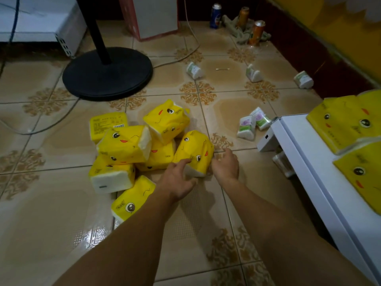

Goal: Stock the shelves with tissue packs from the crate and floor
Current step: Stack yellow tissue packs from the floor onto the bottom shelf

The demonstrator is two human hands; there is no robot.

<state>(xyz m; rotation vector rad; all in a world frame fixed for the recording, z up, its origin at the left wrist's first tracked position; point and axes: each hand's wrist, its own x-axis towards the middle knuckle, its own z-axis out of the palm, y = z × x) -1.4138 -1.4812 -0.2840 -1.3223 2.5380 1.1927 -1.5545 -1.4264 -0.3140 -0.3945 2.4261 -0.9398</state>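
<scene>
Several yellow tissue packs with cartoon faces lie heaped on the tiled floor point(127, 145). The nearest right-hand pack point(195, 149) stands tilted between my hands. My left hand point(177, 178) has its fingers spread against the pack's left lower side. At the pack's right lower side is my right hand point(225, 164), its fingers relaxed and close to or touching the pack. Neither hand grips it. Two more yellow packs point(346, 120) point(365, 174) lie on the white shelf point(305, 153) at the right.
A black fan base point(107, 73) stands behind the heap, with a cable trailing left. Small white tissue packets point(252, 124) point(193, 70) point(254, 73) point(303, 79) are scattered on the floor. Three cans point(243, 16) and a rag sit by the far wall.
</scene>
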